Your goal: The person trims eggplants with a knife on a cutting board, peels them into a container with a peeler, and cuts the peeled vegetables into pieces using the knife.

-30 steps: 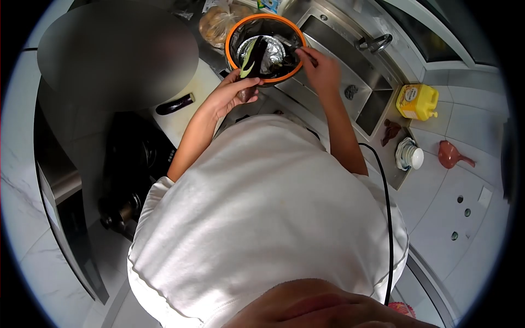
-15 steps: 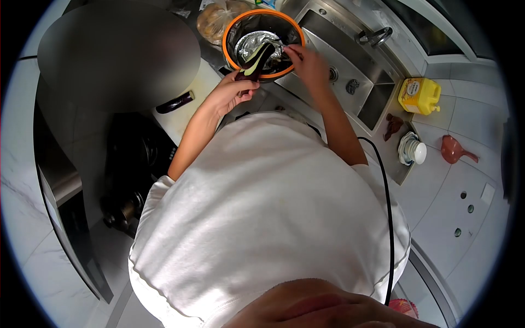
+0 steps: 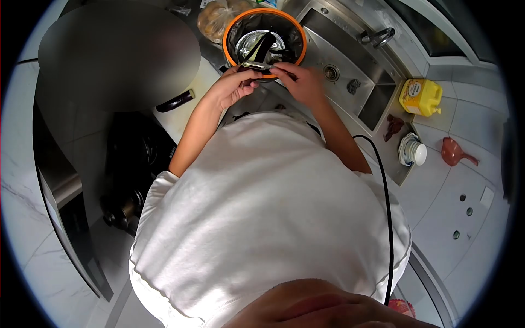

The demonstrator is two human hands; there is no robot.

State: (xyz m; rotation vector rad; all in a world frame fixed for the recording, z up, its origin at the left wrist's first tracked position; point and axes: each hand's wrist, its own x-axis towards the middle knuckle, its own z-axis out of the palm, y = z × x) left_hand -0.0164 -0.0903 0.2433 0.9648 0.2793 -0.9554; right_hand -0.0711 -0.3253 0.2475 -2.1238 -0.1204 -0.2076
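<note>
My left hand (image 3: 232, 87) is closed around the lower end of a partly peeled eggplant (image 3: 266, 46), which points up over the bin with pale flesh showing along one side. In my right hand (image 3: 301, 81) is a silver peeler (image 3: 255, 65), lying crosswise against the eggplant close to my left fingers. Both hands are at the near rim of a bin (image 3: 226, 34) with an orange edge and a dark liner. A round foil dish (image 3: 246, 45) and dark scraps lie inside it.
Another dark eggplant (image 3: 175, 101) lies on a white cutting board (image 3: 203, 82) at left. A steel sink (image 3: 322, 49) with a faucet (image 3: 380, 37) is to the right. Beyond stand a yellow jug (image 3: 420, 97) and stacked white dishes (image 3: 411, 150). A bag of round food (image 3: 216, 21) sits behind the bin.
My right hand has moved left and down, bringing the peeler from the eggplant's far end to near my left hand. The eggplant has turned slightly; my left hand stays at its lower end.
</note>
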